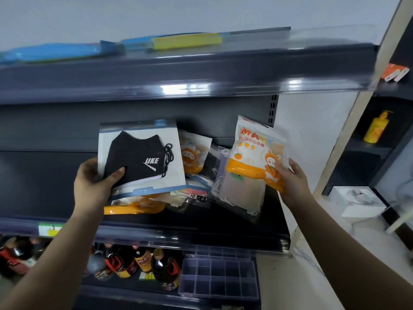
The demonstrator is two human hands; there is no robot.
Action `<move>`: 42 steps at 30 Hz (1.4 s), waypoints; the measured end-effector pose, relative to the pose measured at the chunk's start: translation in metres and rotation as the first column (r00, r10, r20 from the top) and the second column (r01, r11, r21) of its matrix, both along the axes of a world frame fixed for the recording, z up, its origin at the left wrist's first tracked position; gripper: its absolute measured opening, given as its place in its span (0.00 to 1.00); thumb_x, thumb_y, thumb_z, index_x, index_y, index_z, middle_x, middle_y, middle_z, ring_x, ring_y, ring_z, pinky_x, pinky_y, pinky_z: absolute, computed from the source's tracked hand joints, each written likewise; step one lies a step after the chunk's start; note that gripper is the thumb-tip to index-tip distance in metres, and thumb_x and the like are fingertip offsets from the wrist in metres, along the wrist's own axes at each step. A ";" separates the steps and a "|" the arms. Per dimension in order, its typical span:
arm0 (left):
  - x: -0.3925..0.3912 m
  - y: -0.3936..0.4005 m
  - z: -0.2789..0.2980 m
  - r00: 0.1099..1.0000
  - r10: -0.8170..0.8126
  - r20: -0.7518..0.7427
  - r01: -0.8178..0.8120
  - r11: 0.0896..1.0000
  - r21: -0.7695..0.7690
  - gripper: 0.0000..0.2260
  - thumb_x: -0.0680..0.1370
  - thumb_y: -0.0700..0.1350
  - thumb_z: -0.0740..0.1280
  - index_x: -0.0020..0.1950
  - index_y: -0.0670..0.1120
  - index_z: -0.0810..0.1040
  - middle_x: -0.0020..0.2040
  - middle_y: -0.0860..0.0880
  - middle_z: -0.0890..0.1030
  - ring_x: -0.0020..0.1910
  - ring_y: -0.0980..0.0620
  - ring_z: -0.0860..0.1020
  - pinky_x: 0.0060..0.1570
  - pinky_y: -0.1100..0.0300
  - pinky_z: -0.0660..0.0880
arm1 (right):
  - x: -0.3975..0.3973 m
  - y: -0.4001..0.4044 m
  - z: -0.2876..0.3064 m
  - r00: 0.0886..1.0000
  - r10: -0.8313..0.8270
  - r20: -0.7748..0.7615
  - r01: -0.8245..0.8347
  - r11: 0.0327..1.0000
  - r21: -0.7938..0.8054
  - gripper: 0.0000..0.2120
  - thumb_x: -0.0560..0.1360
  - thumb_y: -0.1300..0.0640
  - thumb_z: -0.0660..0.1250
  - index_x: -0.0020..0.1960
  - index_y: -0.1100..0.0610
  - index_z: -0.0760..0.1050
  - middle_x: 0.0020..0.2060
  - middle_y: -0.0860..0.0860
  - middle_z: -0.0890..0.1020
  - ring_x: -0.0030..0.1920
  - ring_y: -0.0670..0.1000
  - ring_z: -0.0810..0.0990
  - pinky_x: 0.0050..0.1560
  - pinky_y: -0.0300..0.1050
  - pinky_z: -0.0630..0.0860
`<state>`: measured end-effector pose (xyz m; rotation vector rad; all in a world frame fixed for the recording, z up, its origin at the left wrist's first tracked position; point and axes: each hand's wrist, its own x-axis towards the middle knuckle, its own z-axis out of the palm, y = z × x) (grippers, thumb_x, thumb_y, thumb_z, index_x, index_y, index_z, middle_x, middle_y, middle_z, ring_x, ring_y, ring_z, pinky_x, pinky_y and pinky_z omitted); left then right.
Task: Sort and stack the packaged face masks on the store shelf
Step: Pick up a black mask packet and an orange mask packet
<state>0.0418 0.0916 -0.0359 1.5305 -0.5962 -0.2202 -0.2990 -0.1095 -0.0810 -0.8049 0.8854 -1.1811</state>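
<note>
The left hand (93,182) grips a black mask pack (140,157); the right hand (290,177) grips an orange mask pack (257,153) above the shelf (201,236).

Even indoor light, soft picture, wide-angle bend.

Diffuse light from above; the pale wall (156,14) is bright, the recess under the upper shelf (201,70) dim. White glare streaks sit on that shelf's clear front strip (185,88). Edges bow outward. Top-shelf blue packets (53,51) smear, probably motion blur. Bottles (134,262) below are murky. Print on the black mask pack (143,157) reads fairly sharp.
</note>
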 end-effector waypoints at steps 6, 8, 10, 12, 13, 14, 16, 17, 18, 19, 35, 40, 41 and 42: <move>-0.005 0.024 0.010 0.998 0.064 0.007 -0.064 0.998 -0.019 0.21 0.71 0.35 0.73 0.62 0.42 0.71 0.52 0.48 0.78 0.50 0.50 0.76 0.48 0.56 0.73 | 0.055 0.016 0.031 0.984 0.177 -0.015 -0.177 0.970 -0.169 0.15 0.73 0.67 0.67 0.59 0.58 0.74 0.49 0.52 0.82 0.45 0.51 0.84 0.35 0.44 0.81; 0.002 0.039 0.011 0.996 0.093 0.012 -0.092 0.995 -0.035 0.21 0.71 0.35 0.73 0.60 0.43 0.71 0.52 0.48 0.78 0.51 0.49 0.77 0.49 0.56 0.75 | 0.082 0.027 0.039 0.970 0.241 -0.030 -0.242 0.947 -0.210 0.18 0.72 0.67 0.68 0.61 0.59 0.73 0.50 0.52 0.82 0.44 0.50 0.84 0.38 0.44 0.82; 0.013 0.056 0.011 0.993 0.122 0.006 -0.121 0.991 -0.062 0.20 0.70 0.33 0.72 0.57 0.44 0.70 0.49 0.50 0.78 0.50 0.50 0.77 0.47 0.64 0.77 | 0.109 0.041 0.045 0.957 0.289 -0.036 -0.289 0.932 -0.220 0.19 0.72 0.67 0.68 0.61 0.58 0.73 0.50 0.53 0.83 0.46 0.52 0.84 0.40 0.45 0.82; 0.027 0.077 0.011 0.989 0.147 0.002 -0.146 0.987 -0.074 0.20 0.70 0.32 0.73 0.57 0.44 0.70 0.50 0.48 0.78 0.51 0.50 0.77 0.49 0.64 0.77 | 0.135 0.058 0.050 0.944 0.328 -0.031 -0.326 0.920 -0.215 0.20 0.71 0.68 0.69 0.62 0.58 0.72 0.50 0.53 0.83 0.48 0.53 0.83 0.42 0.47 0.83; 0.034 0.088 0.011 0.987 0.159 0.007 -0.159 0.985 -0.070 0.19 0.70 0.33 0.73 0.57 0.44 0.71 0.52 0.47 0.78 0.51 0.49 0.77 0.51 0.60 0.76 | 0.148 0.067 0.051 0.937 0.348 -0.026 -0.346 0.914 -0.214 0.21 0.71 0.68 0.68 0.63 0.59 0.71 0.50 0.53 0.83 0.49 0.54 0.83 0.44 0.49 0.83; 0.041 0.100 0.011 0.984 0.175 0.015 -0.174 0.983 -0.063 0.19 0.70 0.34 0.73 0.56 0.45 0.71 0.53 0.46 0.78 0.51 0.49 0.77 0.52 0.58 0.75 | 0.160 0.076 0.052 0.930 0.368 -0.021 -0.364 0.908 -0.210 0.22 0.71 0.68 0.69 0.64 0.59 0.70 0.51 0.54 0.83 0.50 0.55 0.83 0.46 0.51 0.82; 0.058 0.124 0.012 0.976 0.213 0.046 -0.210 0.976 -0.048 0.19 0.70 0.35 0.74 0.56 0.45 0.71 0.50 0.48 0.78 0.48 0.51 0.77 0.49 0.63 0.76 | 0.185 0.094 0.054 0.914 0.404 -0.034 -0.403 0.893 -0.201 0.24 0.70 0.67 0.70 0.65 0.58 0.70 0.53 0.56 0.83 0.52 0.57 0.83 0.49 0.55 0.81; 0.065 0.136 0.014 0.970 0.233 0.062 -0.231 0.972 -0.042 0.19 0.70 0.35 0.74 0.55 0.45 0.71 0.49 0.49 0.78 0.46 0.51 0.77 0.47 0.65 0.76 | 0.198 0.104 0.055 0.907 0.418 -0.049 -0.419 0.886 -0.201 0.25 0.70 0.66 0.70 0.65 0.57 0.71 0.55 0.56 0.82 0.52 0.57 0.82 0.50 0.57 0.81; 0.074 0.149 0.015 0.965 0.251 0.070 -0.249 0.968 -0.038 0.19 0.70 0.35 0.74 0.55 0.45 0.71 0.49 0.49 0.77 0.47 0.51 0.76 0.48 0.63 0.76 | 0.211 0.113 0.055 0.903 0.426 -0.061 -0.429 0.881 -0.200 0.25 0.70 0.65 0.71 0.65 0.56 0.71 0.55 0.56 0.82 0.53 0.57 0.83 0.50 0.57 0.80; 0.084 0.162 0.015 0.961 0.266 0.073 -0.265 0.964 -0.033 0.19 0.70 0.36 0.74 0.56 0.45 0.71 0.50 0.48 0.77 0.48 0.50 0.76 0.50 0.59 0.76 | 0.224 0.123 0.056 0.900 0.431 -0.068 -0.436 0.879 -0.196 0.24 0.70 0.65 0.71 0.65 0.55 0.72 0.55 0.56 0.82 0.53 0.56 0.83 0.50 0.56 0.80; 0.219 0.339 0.004 0.902 0.431 0.016 -0.431 0.903 -0.001 0.19 0.70 0.32 0.72 0.57 0.47 0.73 0.55 0.44 0.79 0.52 0.47 0.78 0.55 0.52 0.75 | 0.425 0.263 0.034 0.804 0.588 -0.089 -0.594 0.789 -0.156 0.27 0.70 0.64 0.72 0.67 0.55 0.70 0.57 0.54 0.81 0.53 0.55 0.82 0.47 0.52 0.82; 0.259 0.360 -0.003 0.879 0.477 0.008 -0.477 0.879 0.021 0.19 0.70 0.32 0.71 0.56 0.49 0.72 0.53 0.45 0.77 0.50 0.48 0.76 0.52 0.55 0.73 | 0.481 0.281 0.027 0.774 0.627 -0.089 -0.633 0.761 -0.141 0.27 0.69 0.65 0.73 0.66 0.55 0.71 0.56 0.54 0.81 0.52 0.56 0.83 0.49 0.54 0.81; 0.268 0.362 -0.005 0.874 0.485 0.010 -0.486 0.874 0.030 0.20 0.71 0.33 0.71 0.57 0.49 0.72 0.53 0.46 0.77 0.50 0.49 0.76 0.52 0.55 0.73 | 0.493 0.282 0.025 0.772 0.628 -0.102 -0.636 0.759 -0.143 0.27 0.69 0.64 0.73 0.66 0.55 0.71 0.57 0.54 0.81 0.53 0.56 0.82 0.50 0.55 0.81; 0.277 0.362 -0.006 0.871 0.492 0.011 -0.492 0.870 0.035 0.20 0.71 0.33 0.71 0.57 0.49 0.72 0.53 0.46 0.77 0.50 0.49 0.76 0.51 0.56 0.73 | 0.505 0.282 0.024 0.773 0.626 -0.109 -0.635 0.760 -0.141 0.27 0.69 0.64 0.74 0.65 0.55 0.71 0.57 0.54 0.81 0.53 0.56 0.82 0.52 0.56 0.80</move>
